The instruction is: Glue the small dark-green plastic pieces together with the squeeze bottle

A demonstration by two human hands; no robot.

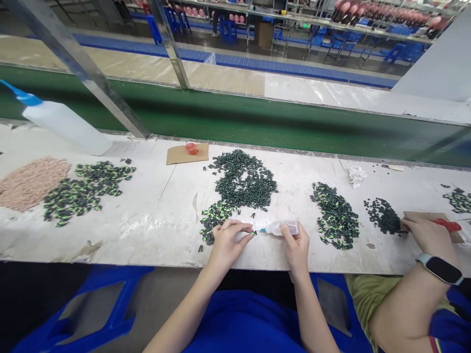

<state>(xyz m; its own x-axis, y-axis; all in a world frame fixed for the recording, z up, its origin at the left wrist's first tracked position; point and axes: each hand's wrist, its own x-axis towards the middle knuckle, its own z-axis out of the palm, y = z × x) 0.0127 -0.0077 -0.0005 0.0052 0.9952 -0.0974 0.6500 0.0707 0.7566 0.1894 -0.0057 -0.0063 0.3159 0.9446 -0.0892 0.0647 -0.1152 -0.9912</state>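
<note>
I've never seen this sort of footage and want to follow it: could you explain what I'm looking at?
There is no machine here, just a person's bare hands. The single picture comes from a camera worn on that person's head, looking forward and down. The left hand pinches a small dark piece. The right hand grips a small bottle, its blue tip pointing toward that piece. On the white table lie a dark pile, several dark-and-green piles and, at the far left, a pink pile near a big white bottle. At the right edge, a co-worker's hand reaches onto the table too.
</note>
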